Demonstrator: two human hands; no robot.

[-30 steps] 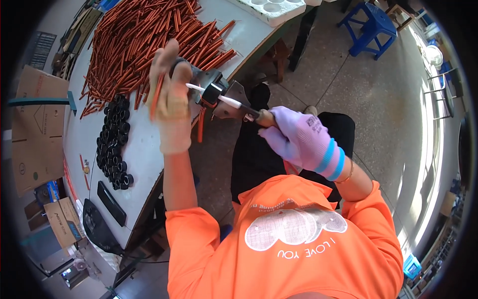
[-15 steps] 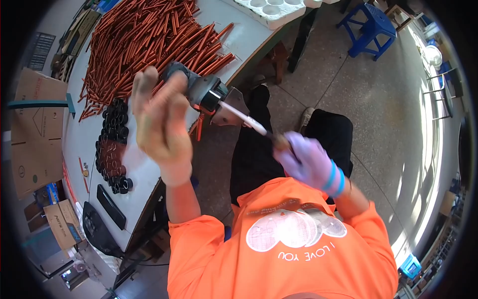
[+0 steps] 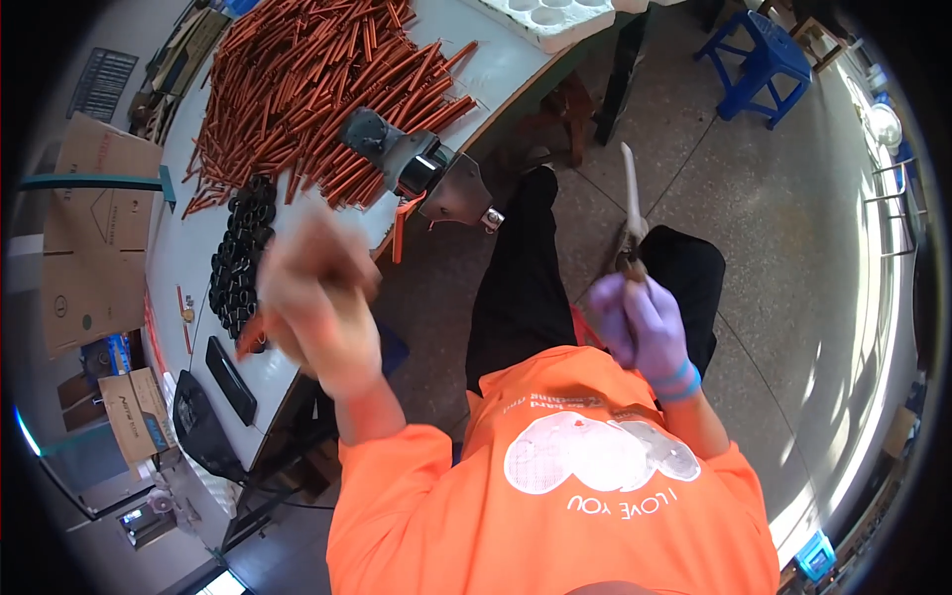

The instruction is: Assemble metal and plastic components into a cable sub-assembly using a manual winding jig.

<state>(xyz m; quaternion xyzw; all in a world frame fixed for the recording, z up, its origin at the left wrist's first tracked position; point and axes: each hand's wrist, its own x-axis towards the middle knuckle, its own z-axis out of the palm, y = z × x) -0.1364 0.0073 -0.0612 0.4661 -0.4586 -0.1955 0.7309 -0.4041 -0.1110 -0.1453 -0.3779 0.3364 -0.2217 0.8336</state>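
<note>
My right hand (image 3: pixel 643 322), in a purple glove with teal bands at the wrist, is closed round the brown handle of a tool with a long, thin white shaft (image 3: pixel 632 188). Its shaft points away from me, over the floor. My left hand (image 3: pixel 322 307), in a pale glove, is smeared by motion above the table's edge, so its fingers cannot be read. A small orange-red piece (image 3: pixel 253 337) shows beside it; whether the hand holds it is unclear. A dark grey fixture (image 3: pixel 412 164) with a metal plate stands at the table edge, a copper-coloured tube (image 3: pixel 399 238) just below it.
A large heap of copper-coloured tubes (image 3: pixel 307 89) covers the far part of the white table. Several black rings (image 3: pixel 238 258) lie clustered left of my left hand, near a black flat case (image 3: pixel 230 380). A white moulded tray (image 3: pixel 545 20) and a blue stool (image 3: pixel 759 64) are farther off.
My left hand has moved back from the fixture toward the near table edge. My right hand has drawn the white-shafted tool off the fixture and swung it to the right.
</note>
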